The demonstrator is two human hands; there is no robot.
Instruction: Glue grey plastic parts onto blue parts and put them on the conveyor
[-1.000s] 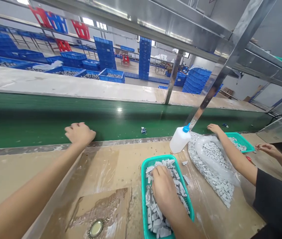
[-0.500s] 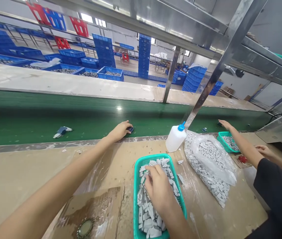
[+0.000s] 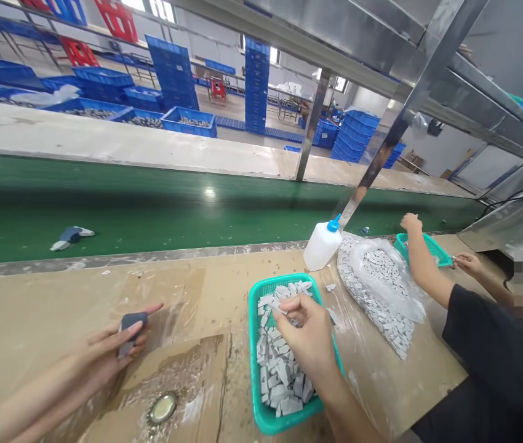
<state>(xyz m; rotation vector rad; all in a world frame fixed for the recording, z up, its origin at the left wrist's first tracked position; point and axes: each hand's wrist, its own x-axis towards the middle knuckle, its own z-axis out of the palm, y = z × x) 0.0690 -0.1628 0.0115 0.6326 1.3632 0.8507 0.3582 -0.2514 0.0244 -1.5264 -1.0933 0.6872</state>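
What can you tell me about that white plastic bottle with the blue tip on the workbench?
The white plastic bottle is a squat, cloudy-looking squeeze bottle topped by a tapered blue nozzle. It stands on the workbench, leaning slightly rightward, near the edge by the green conveyor belt. A clear plastic bag lies at or against its right side. Its contents cannot be made out.

Teal basket point(image 3: 253, 344), grey-white pieces point(image 3: 280, 375) inside. Green conveyor belt point(image 3: 104, 209), blue crates point(image 3: 256, 80) beyond. White bottle point(image 3: 320, 247), blue cap point(image 3: 334, 224).
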